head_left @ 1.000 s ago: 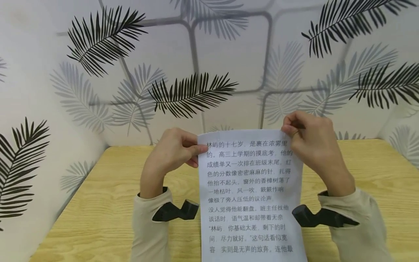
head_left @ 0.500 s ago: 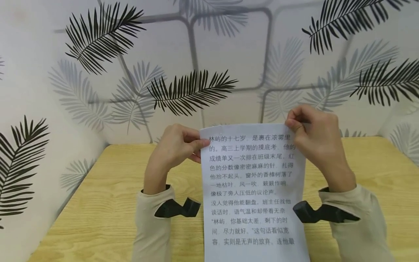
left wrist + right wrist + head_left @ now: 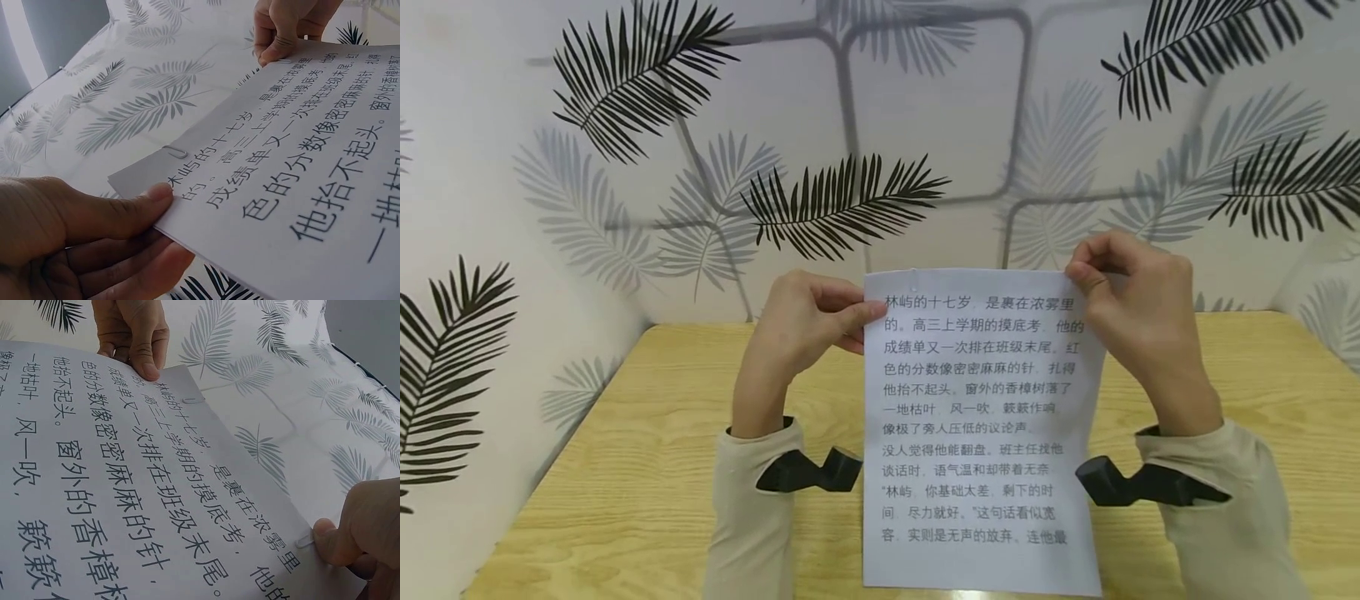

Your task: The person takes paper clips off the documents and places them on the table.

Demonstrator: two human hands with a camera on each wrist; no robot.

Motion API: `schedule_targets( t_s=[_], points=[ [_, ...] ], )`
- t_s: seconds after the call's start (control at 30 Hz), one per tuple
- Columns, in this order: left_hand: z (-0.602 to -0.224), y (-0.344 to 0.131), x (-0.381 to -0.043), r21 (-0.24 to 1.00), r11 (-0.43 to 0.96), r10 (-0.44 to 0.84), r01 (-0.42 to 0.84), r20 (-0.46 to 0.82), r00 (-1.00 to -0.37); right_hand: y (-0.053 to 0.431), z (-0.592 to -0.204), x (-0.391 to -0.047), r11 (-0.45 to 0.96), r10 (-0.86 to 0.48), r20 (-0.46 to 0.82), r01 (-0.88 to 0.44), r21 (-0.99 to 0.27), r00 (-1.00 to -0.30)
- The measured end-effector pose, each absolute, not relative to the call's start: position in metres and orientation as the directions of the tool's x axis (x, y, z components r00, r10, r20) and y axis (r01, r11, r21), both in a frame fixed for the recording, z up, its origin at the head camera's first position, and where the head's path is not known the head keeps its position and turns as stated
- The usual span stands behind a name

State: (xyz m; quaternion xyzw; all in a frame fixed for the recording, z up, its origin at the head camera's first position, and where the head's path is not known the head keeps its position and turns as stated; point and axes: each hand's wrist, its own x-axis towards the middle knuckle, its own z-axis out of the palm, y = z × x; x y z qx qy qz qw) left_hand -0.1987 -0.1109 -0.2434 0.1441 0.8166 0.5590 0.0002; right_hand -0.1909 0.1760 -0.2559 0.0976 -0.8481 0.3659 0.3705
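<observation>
Printed sheets of paper (image 3: 977, 433), covered in lines of Chinese characters, hang upright over the table with their text facing the head camera. My left hand (image 3: 801, 329) pinches the left edge near the top corner, thumb on the printed side and fingers behind. At the top right corner, my right hand (image 3: 1142, 308) grips the paper between thumb and curled fingers. A paper clip (image 3: 175, 152) sits on the top edge near the left corner. Another paper clip (image 3: 304, 541) shows right beside my right thumb in the right wrist view.
A wood-grain table (image 3: 625, 467) lies under the hands and paper. Behind it stands a pale wall covering (image 3: 925, 108) with dark and grey leaf prints. Black wrist cameras (image 3: 842, 469) stick out from both beige sleeves (image 3: 752, 525).
Both hands have lifted the paper higher and slightly to the right in the head view. Its bottom edge now shows above the frame's lower border. The grips look the same.
</observation>
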Motion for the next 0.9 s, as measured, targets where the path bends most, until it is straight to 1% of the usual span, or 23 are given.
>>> schedule_targets(
  t_s=[0.1, 0.27, 0.33, 0.9],
  points=[
    [-0.2437, -0.1105, -0.1983, 0.911, 0.324, 0.22, 0.257, 0.192, -0.957, 0.177, -0.2561, -0.1911, 0.707, 0.107, 0.696, -0.438, -0.555, -0.71],
    [-0.2444, -0.1091, -0.1992, 0.89, 0.304, 0.166, 0.34, 0.302, -0.939, 0.1786, -0.2546, -0.1905, 0.695, 0.11, 0.687, -0.438, -0.57, -0.719],
    [-0.2441, -0.1085, -0.1992, 0.882, 0.308, 0.153, 0.356, 0.324, -0.934, 0.179, -0.2545, -0.1903, 0.694, 0.112, 0.677, -0.431, -0.577, -0.727],
    [-0.2441, -0.1096, -0.2006, 0.883, 0.332, 0.181, 0.332, 0.285, -0.941, 0.1845, -0.2544, -0.1898, 0.72, 0.125, 0.651, -0.383, -0.579, -0.749]
  ],
)
